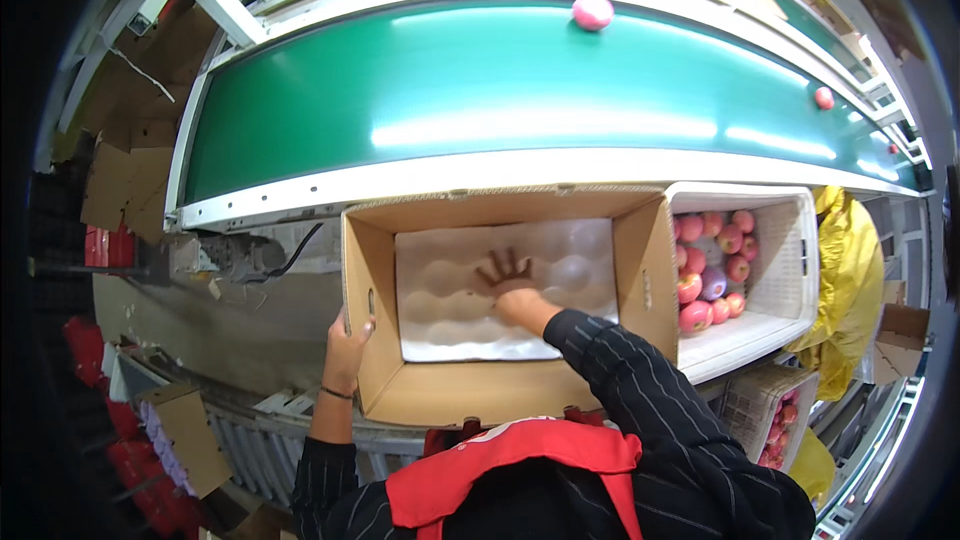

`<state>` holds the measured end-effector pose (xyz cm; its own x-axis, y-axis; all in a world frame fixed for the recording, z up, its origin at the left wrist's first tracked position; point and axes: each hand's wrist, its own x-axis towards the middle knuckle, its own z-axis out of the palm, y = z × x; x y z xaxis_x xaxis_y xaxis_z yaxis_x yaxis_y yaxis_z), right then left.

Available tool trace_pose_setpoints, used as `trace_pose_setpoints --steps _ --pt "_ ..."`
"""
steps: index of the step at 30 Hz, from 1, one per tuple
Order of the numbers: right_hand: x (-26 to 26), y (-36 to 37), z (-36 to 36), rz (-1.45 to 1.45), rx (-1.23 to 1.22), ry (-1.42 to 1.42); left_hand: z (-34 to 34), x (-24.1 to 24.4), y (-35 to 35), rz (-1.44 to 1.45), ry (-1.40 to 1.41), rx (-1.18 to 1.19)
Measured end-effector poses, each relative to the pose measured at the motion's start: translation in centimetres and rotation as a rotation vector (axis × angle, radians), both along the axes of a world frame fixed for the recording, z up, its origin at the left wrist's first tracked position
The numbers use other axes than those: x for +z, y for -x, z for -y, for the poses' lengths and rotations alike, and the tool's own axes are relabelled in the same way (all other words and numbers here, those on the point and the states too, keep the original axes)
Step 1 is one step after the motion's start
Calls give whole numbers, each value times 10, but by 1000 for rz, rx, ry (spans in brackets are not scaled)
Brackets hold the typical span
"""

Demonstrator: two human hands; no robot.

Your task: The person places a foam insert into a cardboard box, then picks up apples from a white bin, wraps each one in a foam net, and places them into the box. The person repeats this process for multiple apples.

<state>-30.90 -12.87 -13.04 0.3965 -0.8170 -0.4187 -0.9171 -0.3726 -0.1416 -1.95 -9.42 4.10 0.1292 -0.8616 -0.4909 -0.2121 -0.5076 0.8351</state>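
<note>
In front of me stands an open cardboard box (480, 394). On its floor lies a white molded tray (435, 240) with rows of rounded hollows. My right hand (514, 285) reaches into the box with its fingers spread over the middle of this tray; it holds nothing, and its palm appears to rest on the tray. My left hand (349, 341) grips the box's left wall beside the handle slot, with the thumb on the inner side and the other fingers mostly hidden outside.
Beyond the box runs a green conveyor belt (315, 112) carrying an apple (592, 13), with more apples farther right. A white plastic crate (780, 262) with several apples adjoins the box's right side. Yellow plastic sheeting (851, 270) lies past it. Metal rollers (247, 442) are at lower left.
</note>
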Motion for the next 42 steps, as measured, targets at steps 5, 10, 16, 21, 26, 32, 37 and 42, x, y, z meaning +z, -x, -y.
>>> trace_pose_setpoints --steps 5,10,16,21,26,32,37,42 --pt "18 -20 7 247 134 35 -6 -2 5 -40 -17 27" --pt "-12 -25 15 148 142 -67 -1 -9 4 -62 29 24" --pt "233 -24 133 517 474 473 -9 -7 -1 0 23 73" --pt "230 22 398 134 -125 823 -2 2 0 19 4 48" --pt "138 32 439 450 -353 676 10 -5 0 55 -3 4" --pt "245 121 276 1091 -361 65 -7 -10 -9 -140 -5 101" --pt "275 311 56 1229 -1054 103 3 -20 -10 -173 -11 53" --pt "154 446 -86 368 -1183 245 26 28 26 525 464 -114"
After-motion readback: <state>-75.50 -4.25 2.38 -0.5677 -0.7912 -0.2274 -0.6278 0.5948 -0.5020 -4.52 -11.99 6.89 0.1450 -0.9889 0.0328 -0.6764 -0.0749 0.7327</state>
